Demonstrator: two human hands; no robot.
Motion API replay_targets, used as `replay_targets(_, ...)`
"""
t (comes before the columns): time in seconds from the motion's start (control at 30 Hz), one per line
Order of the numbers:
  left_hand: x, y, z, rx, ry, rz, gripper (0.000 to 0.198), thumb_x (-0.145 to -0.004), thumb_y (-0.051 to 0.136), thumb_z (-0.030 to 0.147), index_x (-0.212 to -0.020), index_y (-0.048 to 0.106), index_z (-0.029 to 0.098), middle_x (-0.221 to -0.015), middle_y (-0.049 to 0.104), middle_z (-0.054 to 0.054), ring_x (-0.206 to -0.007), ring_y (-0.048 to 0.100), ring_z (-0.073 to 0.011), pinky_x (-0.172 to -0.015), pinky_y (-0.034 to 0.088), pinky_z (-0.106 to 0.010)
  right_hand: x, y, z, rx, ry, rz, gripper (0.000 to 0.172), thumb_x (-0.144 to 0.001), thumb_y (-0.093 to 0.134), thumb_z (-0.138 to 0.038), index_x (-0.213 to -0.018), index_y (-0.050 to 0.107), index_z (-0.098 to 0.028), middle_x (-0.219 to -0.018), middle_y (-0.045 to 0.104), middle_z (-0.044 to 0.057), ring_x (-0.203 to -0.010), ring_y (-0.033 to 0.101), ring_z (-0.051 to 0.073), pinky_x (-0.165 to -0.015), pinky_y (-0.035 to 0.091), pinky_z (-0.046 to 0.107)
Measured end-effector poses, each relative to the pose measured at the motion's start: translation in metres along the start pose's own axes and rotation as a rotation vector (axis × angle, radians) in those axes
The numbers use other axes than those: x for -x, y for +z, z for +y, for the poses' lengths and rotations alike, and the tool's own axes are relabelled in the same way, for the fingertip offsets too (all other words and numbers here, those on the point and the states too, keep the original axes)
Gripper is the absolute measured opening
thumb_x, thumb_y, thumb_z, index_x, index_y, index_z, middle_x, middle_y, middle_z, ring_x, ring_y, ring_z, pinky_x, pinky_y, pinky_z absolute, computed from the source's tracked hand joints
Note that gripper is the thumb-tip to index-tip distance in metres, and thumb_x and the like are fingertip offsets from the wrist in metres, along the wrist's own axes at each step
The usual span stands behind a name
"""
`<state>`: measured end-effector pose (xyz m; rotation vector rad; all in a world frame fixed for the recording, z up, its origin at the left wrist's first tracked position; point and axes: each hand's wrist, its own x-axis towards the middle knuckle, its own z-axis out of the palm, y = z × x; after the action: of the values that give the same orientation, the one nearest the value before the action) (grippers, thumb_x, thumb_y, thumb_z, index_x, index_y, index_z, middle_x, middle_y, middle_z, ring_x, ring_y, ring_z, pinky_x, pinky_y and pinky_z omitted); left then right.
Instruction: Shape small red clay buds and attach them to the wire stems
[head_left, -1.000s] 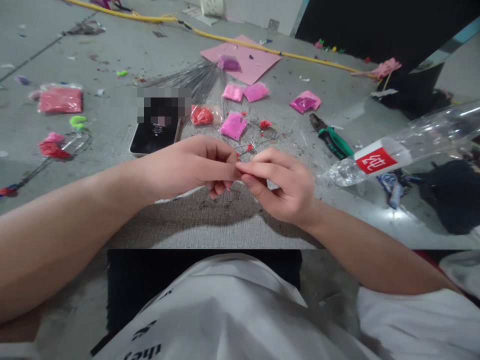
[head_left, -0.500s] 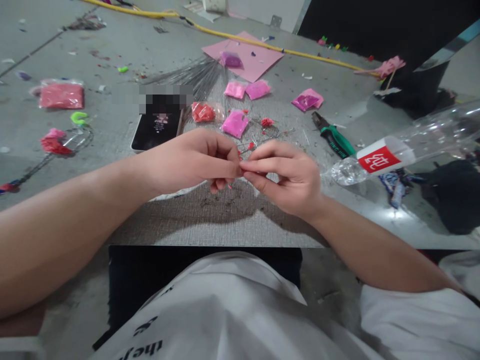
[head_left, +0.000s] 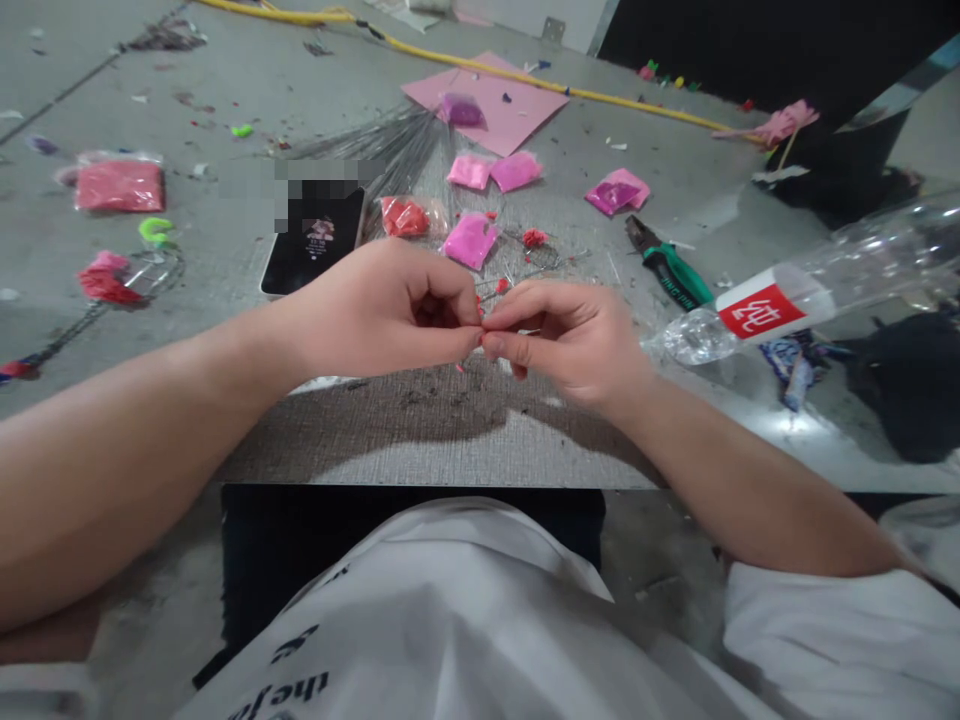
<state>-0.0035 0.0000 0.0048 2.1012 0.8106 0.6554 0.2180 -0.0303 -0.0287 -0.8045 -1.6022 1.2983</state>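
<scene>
My left hand (head_left: 397, 310) and my right hand (head_left: 570, 335) meet tip to tip over the near part of the table. Both are closed in a pinch on a tiny piece of red clay (head_left: 481, 341), mostly covered by the fingertips. Just beyond them lie thin wires with small red bits (head_left: 502, 287) and a red clay flower (head_left: 534, 238). A bag of bright pink clay (head_left: 471, 241) and an opened bag of red clay (head_left: 405, 216) rest farther back.
A phone (head_left: 315, 235) lies by my left wrist. Green-handled pliers (head_left: 671, 268) and a tipped plastic bottle (head_left: 780, 300) are on the right. Behind are a wire bundle (head_left: 397, 145), pink paper (head_left: 517, 115) and a yellow cable (head_left: 465, 62). A wire piece with red clay (head_left: 112, 280) lies left.
Both hands stay together while the fingers shift their pinch. My left fingers curl in more, and my right thumb has rolled up against the red piece. The view has tilted slightly.
</scene>
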Motion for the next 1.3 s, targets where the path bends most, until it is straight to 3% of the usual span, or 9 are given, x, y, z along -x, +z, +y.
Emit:
replay_targets(0.13,0.001,0.002,0.0,0.077,-0.033,0.048,0.014,-0.081,0.077,0.027,-0.072,0.072,0.017,-0.059,0.064,-0.002,-0.052,0.053,-0.0119,-0.043,0.034,-0.024,-0.001,0.002,0.006,-0.175,0.119,0.018,0.018,-0.079,0.09,-0.029,-0.088,0.077,-0.019,-0.072,0.075,-0.002,-0.064,0.071,0.012,-0.05,0.056,0.019)
replay_targets(0.3,0.0,-0.002,0.001,0.223,-0.064,0.021,0.015,-0.081,0.08,0.028,-0.073,0.072,0.018,-0.056,0.062,-0.002,-0.048,0.051,-0.0114,-0.043,0.034,-0.024,-0.003,0.003,0.012,-0.255,0.134,0.004,0.023,-0.08,0.09,-0.036,-0.085,0.074,-0.019,-0.067,0.073,-0.003,-0.058,0.069,0.009,-0.049,0.053,0.019)
replay_targets(0.5,-0.006,-0.01,-0.01,-0.083,0.024,-0.294,0.011,-0.081,0.076,0.028,-0.086,0.081,0.02,-0.068,0.071,-0.003,-0.057,0.061,-0.0154,-0.053,0.043,-0.025,-0.008,-0.003,0.021,-0.236,0.019,0.078,0.024,-0.081,0.089,-0.038,-0.078,0.072,-0.02,-0.064,0.069,-0.005,-0.055,0.06,0.006,-0.054,0.05,0.02)
replay_targets(0.67,-0.007,-0.006,-0.023,-0.269,0.046,-0.414,0.019,-0.079,0.072,0.021,-0.093,0.084,0.027,-0.074,0.073,0.0,-0.06,0.061,-0.0149,-0.059,0.04,-0.026,-0.01,-0.008,0.027,-0.183,0.008,0.129,0.03,-0.078,0.089,-0.047,-0.079,0.073,-0.022,-0.064,0.068,-0.005,-0.055,0.059,0.007,-0.052,0.047,0.021)
replay_targets(0.87,-0.006,-0.001,-0.024,-0.39,0.045,-0.384,0.016,-0.087,0.067,0.029,-0.093,0.081,0.024,-0.074,0.072,0.001,-0.06,0.057,-0.0132,-0.061,0.037,-0.027,-0.008,-0.007,0.024,-0.058,0.033,0.136,0.037,-0.074,0.089,-0.054,-0.08,0.073,-0.021,-0.065,0.068,-0.004,-0.058,0.059,0.009,-0.054,0.049,0.023)
replay_targets(1.3,-0.007,-0.001,-0.023,-0.394,0.169,-0.349,0.019,-0.087,0.065,0.018,-0.091,0.083,0.024,-0.086,0.077,-0.002,-0.074,0.065,-0.0156,-0.071,0.044,-0.028,-0.011,-0.006,0.022,-0.052,-0.011,0.167,0.034,-0.076,0.09,-0.05,-0.08,0.073,-0.02,-0.067,0.068,-0.005,-0.058,0.059,0.008,-0.055,0.049,0.021)
